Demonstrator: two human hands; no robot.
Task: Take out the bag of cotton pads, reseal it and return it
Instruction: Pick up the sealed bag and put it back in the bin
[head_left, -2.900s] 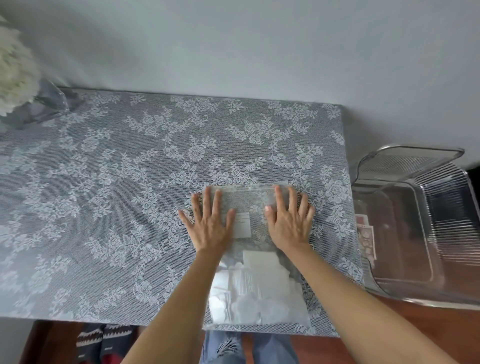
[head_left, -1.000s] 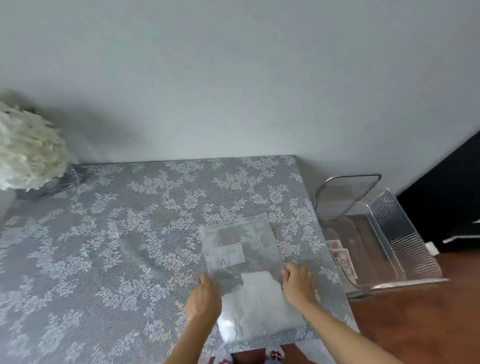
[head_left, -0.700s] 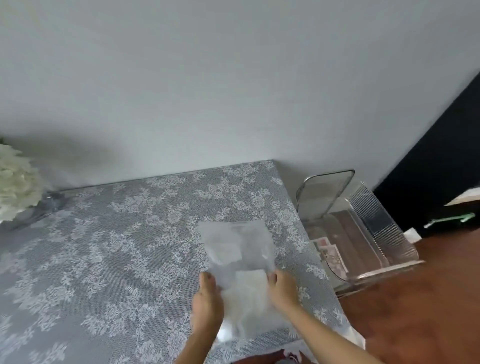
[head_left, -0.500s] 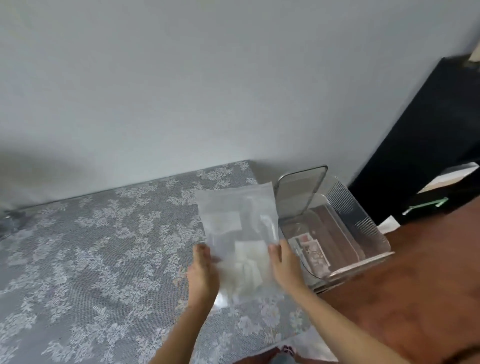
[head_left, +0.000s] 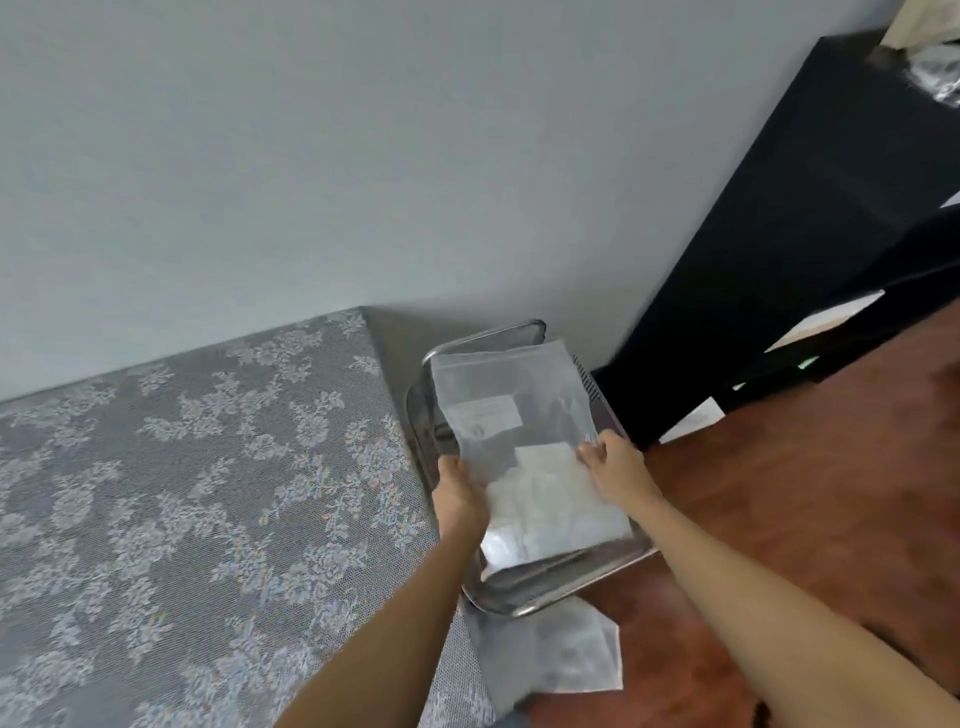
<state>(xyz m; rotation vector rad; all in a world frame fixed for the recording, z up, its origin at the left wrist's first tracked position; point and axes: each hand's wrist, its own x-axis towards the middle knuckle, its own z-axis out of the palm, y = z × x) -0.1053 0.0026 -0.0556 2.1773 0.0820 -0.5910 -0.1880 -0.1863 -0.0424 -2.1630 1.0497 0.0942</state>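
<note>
A clear plastic bag of white cotton pads (head_left: 524, 447), with a white label on its upper half, is held over the clear plastic bin (head_left: 519, 603) to the right of the table. My left hand (head_left: 460, 496) grips the bag's left edge. On the right edge is my right hand (head_left: 610, 462), thumb on top. The pads sit bunched in the bag's lower half. The bag covers most of the bin's inside, so I cannot tell whether it touches the bottom.
The table (head_left: 182, 493) with a grey lace cloth fills the left. A corner of the cloth (head_left: 561, 654) hangs below the bin. Black furniture (head_left: 810, 218) stands at the right against the wall, with reddish-brown floor (head_left: 805, 493) in front.
Both hands lifted the bag off the table and carried it right, over the clear bin. The view swung right, and the white flowers left the frame.
</note>
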